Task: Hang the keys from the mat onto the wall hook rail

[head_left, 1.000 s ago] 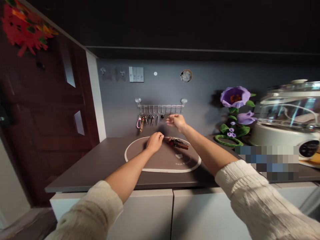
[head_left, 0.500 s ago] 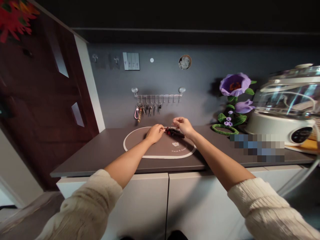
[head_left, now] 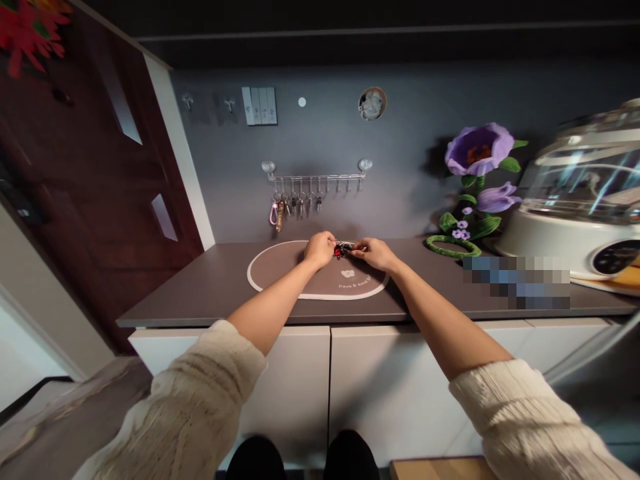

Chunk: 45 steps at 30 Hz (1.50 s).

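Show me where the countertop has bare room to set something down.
Widest: the countertop between the mat and its own left end. Smaller: in front of the green ring under the purple flower, beside the right forearm. Crowded: around the red-and-black bunch between left hand and right hand, and by the white appliance.

Hands [head_left: 321,249] [head_left: 376,254] close tog., fingers [head_left: 359,245] bent, arms [head_left: 287,293] fwd

The bunch of keys [head_left: 341,252] shows red and black, the oval mat [head_left: 280,268] is brown edged in white, the large flower [head_left: 459,160] purple around an orange-brown centre, the knit sleeves [head_left: 215,390] cream, the door [head_left: 85,207] dark reddish brown.
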### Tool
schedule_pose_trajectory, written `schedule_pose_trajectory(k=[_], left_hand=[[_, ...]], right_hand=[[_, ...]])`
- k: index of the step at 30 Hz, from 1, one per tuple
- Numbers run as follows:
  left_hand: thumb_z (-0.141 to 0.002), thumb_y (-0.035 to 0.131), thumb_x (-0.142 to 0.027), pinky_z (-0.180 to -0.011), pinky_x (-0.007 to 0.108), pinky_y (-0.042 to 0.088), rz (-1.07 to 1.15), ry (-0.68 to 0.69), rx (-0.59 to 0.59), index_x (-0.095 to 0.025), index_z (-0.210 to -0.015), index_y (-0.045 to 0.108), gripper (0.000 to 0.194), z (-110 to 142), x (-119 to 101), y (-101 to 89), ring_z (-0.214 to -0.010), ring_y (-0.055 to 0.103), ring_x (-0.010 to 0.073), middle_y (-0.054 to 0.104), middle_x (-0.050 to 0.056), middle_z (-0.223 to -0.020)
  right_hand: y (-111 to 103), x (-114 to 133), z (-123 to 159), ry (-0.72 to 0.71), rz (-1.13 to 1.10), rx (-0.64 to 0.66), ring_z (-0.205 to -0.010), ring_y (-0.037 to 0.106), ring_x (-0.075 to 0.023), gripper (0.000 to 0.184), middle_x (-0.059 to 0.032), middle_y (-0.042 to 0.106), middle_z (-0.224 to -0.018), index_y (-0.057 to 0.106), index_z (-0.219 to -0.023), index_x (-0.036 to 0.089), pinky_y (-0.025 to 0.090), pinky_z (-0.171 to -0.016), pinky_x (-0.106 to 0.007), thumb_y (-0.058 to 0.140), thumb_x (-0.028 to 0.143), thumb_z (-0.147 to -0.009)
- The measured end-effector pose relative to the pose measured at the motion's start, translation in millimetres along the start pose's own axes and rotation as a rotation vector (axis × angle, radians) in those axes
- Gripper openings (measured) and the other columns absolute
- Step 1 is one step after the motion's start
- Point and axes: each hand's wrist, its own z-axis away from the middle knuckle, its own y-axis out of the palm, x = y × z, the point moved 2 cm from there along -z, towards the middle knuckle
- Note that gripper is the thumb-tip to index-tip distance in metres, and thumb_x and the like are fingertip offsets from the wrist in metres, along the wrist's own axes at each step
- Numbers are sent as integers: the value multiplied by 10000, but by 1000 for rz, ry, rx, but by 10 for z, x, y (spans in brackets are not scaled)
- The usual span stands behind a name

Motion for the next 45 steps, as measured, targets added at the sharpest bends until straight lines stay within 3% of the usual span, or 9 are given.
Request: schedule_pose_trajectory(k=[11,20,25,32,45], left_hand=[[-767,487,-165,-752,263,414,-32,219,58,-178,-791,619,135,63,144,56,-805,535,151,622,42,-841],[-736,560,-324,-668,256,410,-136,130,93,-184,-752,642,163,53,140,106,-720,539,150,624,43,-777],[-738,540,-252,-649,253,406,-155,141,183,-190,-685,649,136,22,155,151,-659,534,138,615,26,-707],[-763,492,-203,-736,261,410,-65,181,86,-175,-751,627,138,-10,152,130,-762,524,142,593,42,-802],[-759,484,-161,-699,235,416,185,204,-67,-148,-727,581,103,-29,66,-39,-701,506,108,566,25,-778]], right_hand=[[105,-37,-41,-78,103,58,-792,595,-156,190,-43,675,-888,661,-865,185,393,-665,-211,619,284,-709],[110,-2,-24,-82,96,44,-785,596,-154,166,-42,676,-875,661,-845,187,394,-656,-209,614,269,-708],[120,-18,-52,-94,99,38,-780,594,-150,162,-39,676,-873,662,-841,190,398,-664,-209,619,259,-701],[110,-1,-42,-101,73,38,-768,589,-140,161,-32,673,-867,655,-838,188,396,-658,-204,624,258,-696],[120,19,-36,-103,-41,5,-779,587,-128,214,-30,661,-874,615,-892,175,411,-699,-208,619,246,-690]])
